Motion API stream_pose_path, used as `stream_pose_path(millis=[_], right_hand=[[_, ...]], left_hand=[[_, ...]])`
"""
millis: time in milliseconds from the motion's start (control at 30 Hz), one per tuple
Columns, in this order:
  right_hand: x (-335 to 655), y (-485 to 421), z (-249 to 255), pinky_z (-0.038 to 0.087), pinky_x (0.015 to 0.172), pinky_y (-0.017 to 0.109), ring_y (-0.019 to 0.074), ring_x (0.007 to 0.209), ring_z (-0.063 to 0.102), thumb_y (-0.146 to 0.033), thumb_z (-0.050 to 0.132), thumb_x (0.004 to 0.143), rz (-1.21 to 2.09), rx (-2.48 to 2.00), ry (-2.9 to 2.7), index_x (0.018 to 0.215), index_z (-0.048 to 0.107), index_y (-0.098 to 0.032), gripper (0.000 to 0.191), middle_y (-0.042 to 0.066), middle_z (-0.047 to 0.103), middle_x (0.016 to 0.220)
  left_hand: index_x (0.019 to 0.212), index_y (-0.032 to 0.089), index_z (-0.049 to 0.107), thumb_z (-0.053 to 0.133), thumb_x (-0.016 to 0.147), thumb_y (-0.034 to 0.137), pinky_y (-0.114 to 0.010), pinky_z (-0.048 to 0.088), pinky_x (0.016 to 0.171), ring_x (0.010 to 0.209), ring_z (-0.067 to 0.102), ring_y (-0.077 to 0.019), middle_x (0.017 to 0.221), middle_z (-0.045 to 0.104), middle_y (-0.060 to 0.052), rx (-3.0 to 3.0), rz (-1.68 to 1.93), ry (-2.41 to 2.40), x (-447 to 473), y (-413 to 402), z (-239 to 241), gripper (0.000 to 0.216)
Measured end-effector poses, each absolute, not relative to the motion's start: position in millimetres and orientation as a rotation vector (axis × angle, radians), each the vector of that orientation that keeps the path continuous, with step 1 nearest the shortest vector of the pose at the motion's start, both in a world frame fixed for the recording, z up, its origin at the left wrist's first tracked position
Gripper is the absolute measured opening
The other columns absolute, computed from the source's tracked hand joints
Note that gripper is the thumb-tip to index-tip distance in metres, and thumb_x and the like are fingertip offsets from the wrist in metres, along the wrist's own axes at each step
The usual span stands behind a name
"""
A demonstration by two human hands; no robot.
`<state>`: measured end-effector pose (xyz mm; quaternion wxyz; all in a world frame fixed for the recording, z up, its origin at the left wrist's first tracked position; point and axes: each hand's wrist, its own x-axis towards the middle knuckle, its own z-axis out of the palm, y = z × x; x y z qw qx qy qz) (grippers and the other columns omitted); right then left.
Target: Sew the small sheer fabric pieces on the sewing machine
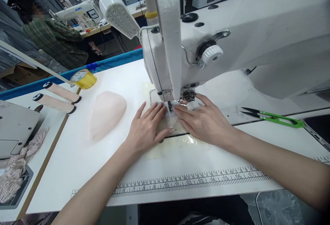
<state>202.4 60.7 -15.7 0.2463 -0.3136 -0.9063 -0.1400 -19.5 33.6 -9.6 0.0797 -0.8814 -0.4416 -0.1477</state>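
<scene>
My left hand point(147, 128) lies flat on the white table, fingers stretched toward the presser foot point(170, 107) of a white sewing machine point(232, 35). My right hand point(203, 120) lies flat on the other side of the foot, fingers spread. Both press down a small pale piece of fabric point(168, 123) at the needle plate; most of it is hidden under the hands. A white thread spool point(193, 105) sits just behind my right fingers.
A pale pink padded cup point(107, 113) lies left of my hands. Green thread snips point(275, 117) lie at right. Yellow tape roll point(84, 78) and two cylinders point(55, 97) sit far left; lace point(12, 173) beside them. A ruler strip point(190, 180) runs along the table's front. A person point(51, 35) sits behind.
</scene>
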Motion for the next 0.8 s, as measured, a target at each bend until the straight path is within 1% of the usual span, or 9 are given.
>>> stream_pose_path(millis=[33,100,167,200,300,400,467,600,800], right_hand=[[202,60,-16,0.036,0.106,0.044,0.0224,0.099,0.064,-0.013,0.05,0.092,-0.402,-0.836,-2.447,0.101,0.072,-0.013,0.023,0.005,0.075,0.098],[201,57,-16,0.04,0.103,0.041,0.0201,0.094,0.065,-0.006,0.05,0.089,-0.407,-0.783,-2.382,0.1,0.071,-0.014,0.025,0.003,0.075,0.099],[198,53,-16,0.045,0.096,0.037,0.0179,0.091,0.065,-0.004,0.05,0.088,-0.342,-0.723,-2.343,0.1,0.071,-0.015,0.026,0.001,0.075,0.102],[196,51,-16,0.047,0.094,0.034,0.0174,0.094,0.065,-0.004,0.05,0.088,-0.295,-0.687,-2.349,0.102,0.07,-0.015,0.027,0.001,0.074,0.105],[191,44,-15,0.049,0.095,0.033,0.0186,0.107,0.062,-0.006,0.047,0.091,-0.192,-0.586,-2.434,0.111,0.067,-0.014,0.029,0.004,0.072,0.111],[190,40,-12,0.051,0.093,0.035,0.0182,0.09,0.066,-0.006,0.047,0.089,-0.192,-0.587,-2.428,0.096,0.07,-0.013,0.025,0.005,0.074,0.087],[190,39,-9,0.053,0.085,0.033,0.0168,0.079,0.065,-0.004,0.047,0.088,-0.207,-0.614,-2.392,0.087,0.07,-0.013,0.024,0.004,0.072,0.077],[190,35,-11,0.053,0.079,0.031,0.0188,0.091,0.065,-0.01,0.047,0.092,-0.181,-0.653,-2.445,0.104,0.068,-0.011,0.025,0.008,0.072,0.1],[192,39,-15,0.047,0.069,0.033,0.0208,0.082,0.061,-0.022,0.048,0.096,-0.243,-0.835,-2.524,0.099,0.069,-0.012,0.024,0.009,0.069,0.09]], left_hand=[[0.132,0.011,0.053,0.042,0.095,0.056,-0.051,0.033,0.109,0.122,0.058,-0.0284,0.133,0.06,-0.013,-2.601,-0.43,-1.309,-20,32,-8,0.059],[0.116,0.014,0.063,0.046,0.095,0.051,-0.048,0.042,0.094,0.092,0.069,-0.0246,0.11,0.072,-0.01,-2.5,-0.465,-1.261,-19,30,-5,0.046],[0.096,0.017,0.068,0.052,0.095,0.038,-0.041,0.044,0.076,0.066,0.066,-0.0179,0.082,0.073,-0.003,-2.399,-0.537,-1.218,-19,29,-2,0.027],[0.094,0.017,0.067,0.053,0.094,0.03,-0.038,0.044,0.072,0.064,0.065,-0.0168,0.077,0.072,-0.002,-2.381,-0.564,-1.193,-19,29,-1,0.019],[0.108,0.017,0.064,0.048,0.091,0.01,-0.039,0.045,0.087,0.101,0.066,-0.0209,0.108,0.072,-0.006,-2.471,-0.539,-1.115,-20,33,0,0.023],[0.113,0.017,0.062,0.041,0.09,0.002,-0.045,0.035,0.108,0.128,0.053,-0.0238,0.132,0.062,-0.006,-2.567,-0.423,-1.069,-23,39,-2,0.035],[0.11,0.016,0.062,0.04,0.09,0.0,-0.045,0.034,0.11,0.131,0.05,-0.0244,0.136,0.058,-0.006,-2.573,-0.403,-1.054,-25,40,-3,0.033],[0.107,0.015,0.061,0.041,0.093,0.003,-0.041,0.036,0.11,0.13,0.051,-0.0208,0.131,0.062,-0.006,-2.642,-0.41,-1.05,-28,40,-5,0.027],[0.123,0.012,0.058,0.042,0.093,0.004,-0.043,0.037,0.112,0.118,0.06,-0.0187,0.117,0.068,-0.009,-2.723,-0.448,-1.065,-26,41,-8,0.034]])
